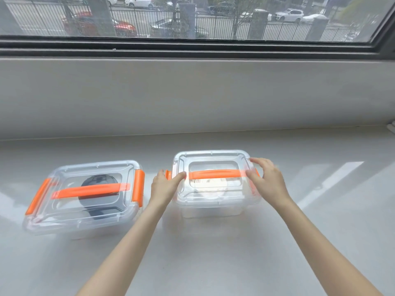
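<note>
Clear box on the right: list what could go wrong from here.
1. The left hand and right hand touch the right box only at its lid's sides; if an orange latch springs open, the lid may jump.
2. The glossy counter may let it slide into the left box.

Indoor room, street-facing, low floor. Wide window [192, 16] at 12 o'clock, dark frame [192, 48]. Beyond glass: railing fence [286, 30], parked cars [289, 14], road. Pale smooth ledge [213, 263] runs from 6 o'clock to wall. Home or office: cannot tell.
</note>
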The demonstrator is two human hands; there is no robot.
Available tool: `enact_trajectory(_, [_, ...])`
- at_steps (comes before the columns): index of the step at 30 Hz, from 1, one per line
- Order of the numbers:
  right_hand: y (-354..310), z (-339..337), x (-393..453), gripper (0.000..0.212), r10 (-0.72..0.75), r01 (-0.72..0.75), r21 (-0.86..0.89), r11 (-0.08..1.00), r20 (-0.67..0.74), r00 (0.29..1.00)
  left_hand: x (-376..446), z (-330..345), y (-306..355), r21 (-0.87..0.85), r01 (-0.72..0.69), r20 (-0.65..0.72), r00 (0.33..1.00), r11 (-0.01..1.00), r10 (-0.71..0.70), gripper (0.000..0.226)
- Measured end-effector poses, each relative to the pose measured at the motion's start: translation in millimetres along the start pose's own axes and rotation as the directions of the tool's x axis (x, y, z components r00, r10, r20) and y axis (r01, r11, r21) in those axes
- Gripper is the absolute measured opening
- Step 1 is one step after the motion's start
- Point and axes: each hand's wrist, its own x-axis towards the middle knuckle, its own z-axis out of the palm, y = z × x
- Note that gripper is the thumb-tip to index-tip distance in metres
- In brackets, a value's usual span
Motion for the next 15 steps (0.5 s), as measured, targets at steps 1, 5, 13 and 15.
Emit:
enact_trajectory(1, [5.7, -0.6, 4.5, 0.049, 0.111, -0.111, 0.006, 0.994, 0.039, 0.993, -0.6, -0.5, -2.9, -0.02, 0.039, 0.017, 0.999, 0.999, -0.038, 0.087])
enact_trajectory(5, [21.1, 2.1, 9.0, 0.072, 0.391, -0.435, 0.257, 0.863, 0.204, 0.897, -4.4, -4.8, -12.9, -0.116, 0.145, 0.084, 0.987, 0.983, -0.136, 0.083])
enact_trajectory(13, [28.1, 1.2, 8.7, 0.058, 0.48, -0.559, 0.488, 0.67, 0.289, 0.828, -19.2, -8.2, 5.8, 0.122, -0.268, -0.096, 0.955, 0.956, 0.28, 0.025])
enact_trajectory(15, [28.1, 1.8, 7.3, 0.05, 0.465, -0.563, 0.531, 0.633, 0.321, 0.825, -21.5, -6.6, 8.6, 0.271, -0.333, -0.098, 0.924, 0.903, 0.371, 0.026])
